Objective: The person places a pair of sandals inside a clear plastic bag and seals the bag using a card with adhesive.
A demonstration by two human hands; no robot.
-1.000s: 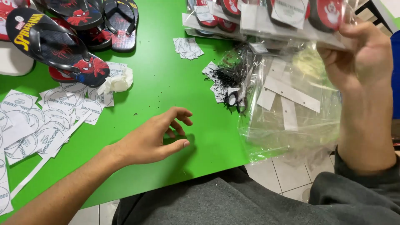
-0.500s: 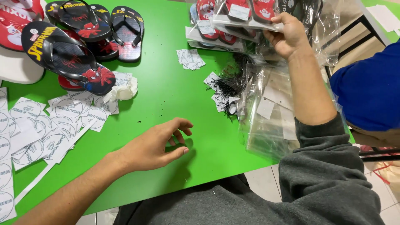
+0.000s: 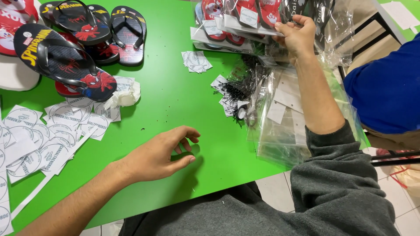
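The right hand has its grip closed on one of several bagged flip-flop packs at the table's far edge. The left hand, grip loose and empty, rests on the table; four loose flip-flops lie beyond it.

The right hand has gone from holding a clear bag up near the table edge to reaching out across the table, and now grips the stack of bagged sandals at its far side. The bag it held now lies on the heap of clear bags under the forearm. A person in a blue top has come into sight right of the heap.
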